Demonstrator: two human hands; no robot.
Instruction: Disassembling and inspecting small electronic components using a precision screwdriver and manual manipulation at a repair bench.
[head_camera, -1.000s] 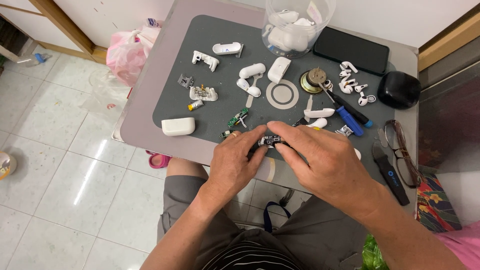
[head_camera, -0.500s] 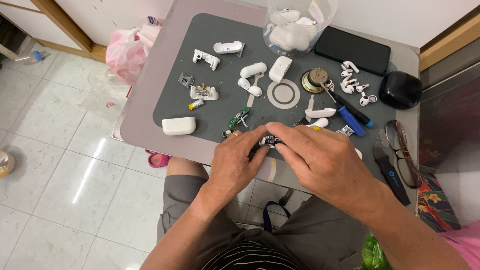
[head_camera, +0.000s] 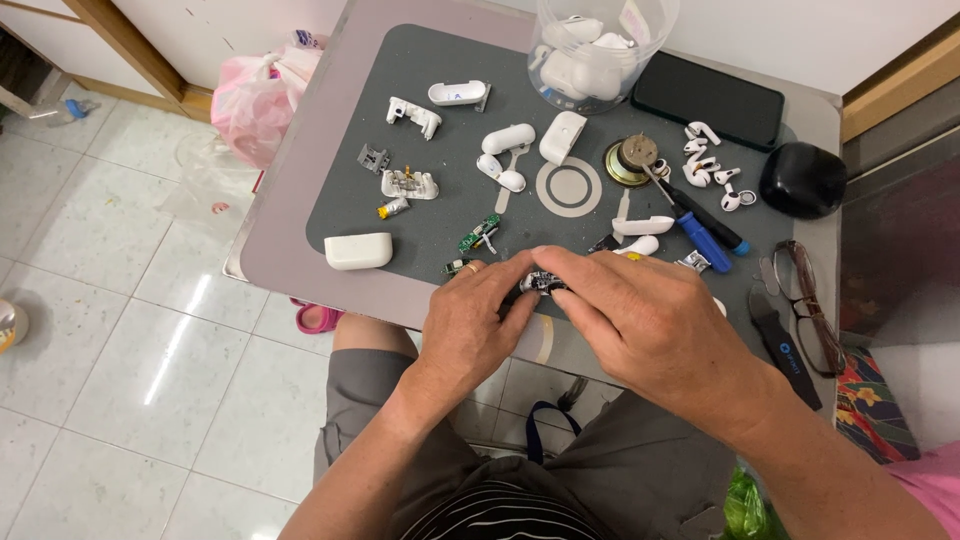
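Both hands pinch a tiny dark circuit part (head_camera: 541, 283) between them: left hand (head_camera: 470, 325) and right hand (head_camera: 645, 320) closed around it at the desk's (head_camera: 300, 210) near edge. A white earbud case (head_camera: 358, 250) sits left of the left hand, with a blue screwdriver (head_camera: 700, 235) just beyond the right hand.

Evenly and brightly lit, apparently from overhead, with soft pale streaks of glare on the glossy floor tiles (head_camera: 150, 340) at the left and a faint sheen on the clear plastic tub (head_camera: 600, 45). Only short, soft shadows under the small white parts on the grey mat (head_camera: 450, 130) and beneath both hands. Sharp across the counter (head_camera: 300, 250), slightly softer at the near torso, with wide-angle bowing of straight lines toward the frame edges.
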